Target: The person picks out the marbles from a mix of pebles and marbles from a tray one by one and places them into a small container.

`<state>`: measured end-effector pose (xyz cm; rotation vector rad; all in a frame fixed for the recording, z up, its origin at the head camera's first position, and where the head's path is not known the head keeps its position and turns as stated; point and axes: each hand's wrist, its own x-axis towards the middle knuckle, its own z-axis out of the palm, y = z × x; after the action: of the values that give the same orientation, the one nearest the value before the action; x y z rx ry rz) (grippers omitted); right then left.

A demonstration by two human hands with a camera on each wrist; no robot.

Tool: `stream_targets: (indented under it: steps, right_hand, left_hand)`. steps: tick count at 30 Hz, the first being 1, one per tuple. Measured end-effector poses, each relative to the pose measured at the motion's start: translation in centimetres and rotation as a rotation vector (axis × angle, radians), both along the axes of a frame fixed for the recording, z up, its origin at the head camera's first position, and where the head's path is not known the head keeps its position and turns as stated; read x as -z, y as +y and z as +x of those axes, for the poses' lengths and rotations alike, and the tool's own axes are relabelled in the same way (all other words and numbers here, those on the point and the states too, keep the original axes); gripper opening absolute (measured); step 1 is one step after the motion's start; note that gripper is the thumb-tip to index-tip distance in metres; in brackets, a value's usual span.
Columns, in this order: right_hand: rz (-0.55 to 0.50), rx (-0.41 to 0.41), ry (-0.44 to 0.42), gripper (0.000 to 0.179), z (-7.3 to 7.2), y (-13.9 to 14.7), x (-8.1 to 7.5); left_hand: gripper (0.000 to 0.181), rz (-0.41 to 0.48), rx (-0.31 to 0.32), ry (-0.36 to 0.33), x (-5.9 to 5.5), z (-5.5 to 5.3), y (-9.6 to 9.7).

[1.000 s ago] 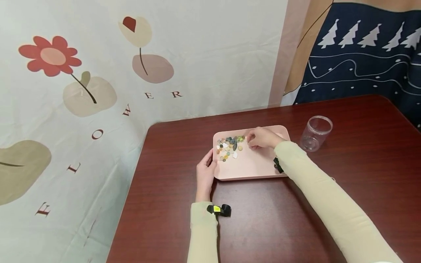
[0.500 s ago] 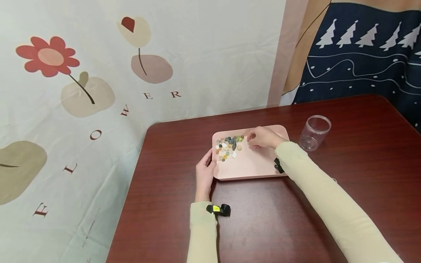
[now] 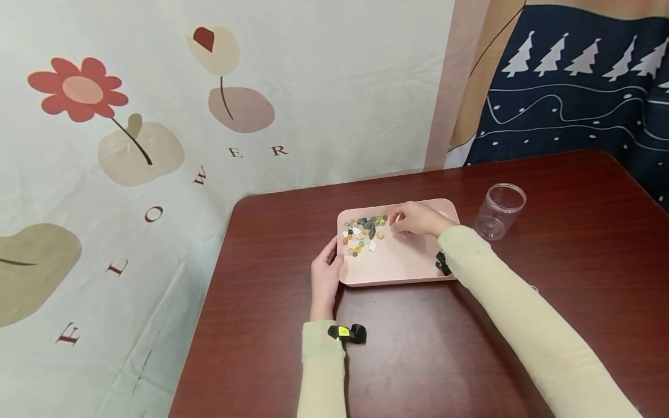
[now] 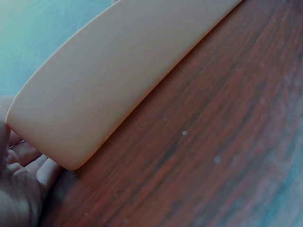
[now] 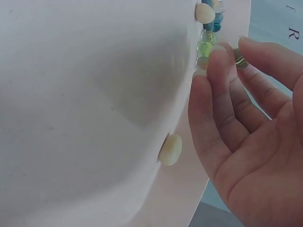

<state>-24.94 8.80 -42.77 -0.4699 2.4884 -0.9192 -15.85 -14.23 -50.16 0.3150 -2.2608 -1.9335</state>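
My left hand (image 3: 325, 277) grips the left side of a shallow pink tray (image 3: 387, 268), its thumb at the rim. Fingers of that hand curl at the tray's corner in the left wrist view. Over the tray's far side, my right hand (image 3: 418, 219) pinches a small dark green striped marble (image 5: 240, 59) between its fingertips. Green glass marbles (image 5: 206, 48) lie right at those fingertips. A pale oval pebble (image 5: 171, 149) rests in the tray below the right hand. Several mixed stones, among them a white stone (image 3: 373, 247) and a long dark pebble (image 3: 372, 232), are gathered in the tray's left part.
A clear plastic jar (image 3: 500, 212) stands to the right of the tray on the dark red wooden table (image 3: 397, 342). Behind the table hang a pale flower-print cloth (image 3: 334, 98) and a navy cloth with tree prints (image 3: 569, 110).
My right hand's fingertips have shifted slightly left toward the green marbles, with a wider gap showing between the fingers. The left hand and the tray stay in place.
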Motion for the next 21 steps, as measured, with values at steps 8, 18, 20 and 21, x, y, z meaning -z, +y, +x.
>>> stream_targets:
  steps: [8,18,20,21]
  right_hand:
    - [-0.004,0.006,-0.002,0.017,0.3,0.1,-0.6]
    - [-0.028,-0.003,0.042,0.018,0.6,0.9,-1.2]
    - [-0.030,-0.004,0.046,0.018,0.7,1.0,-1.3]
    - [-0.030,-0.005,0.045,0.019,0.7,1.0,-1.3]
  left_hand:
    - [0.038,-0.006,0.002,-0.012,0.0,0.1,-0.1]
    - [0.038,0.014,0.008,-0.008,0.3,0.0,-0.2]
    - [0.038,0.014,0.010,-0.007,0.2,0.0,-0.2]
    - [0.038,0.016,0.010,-0.005,0.2,0.0,-0.2]
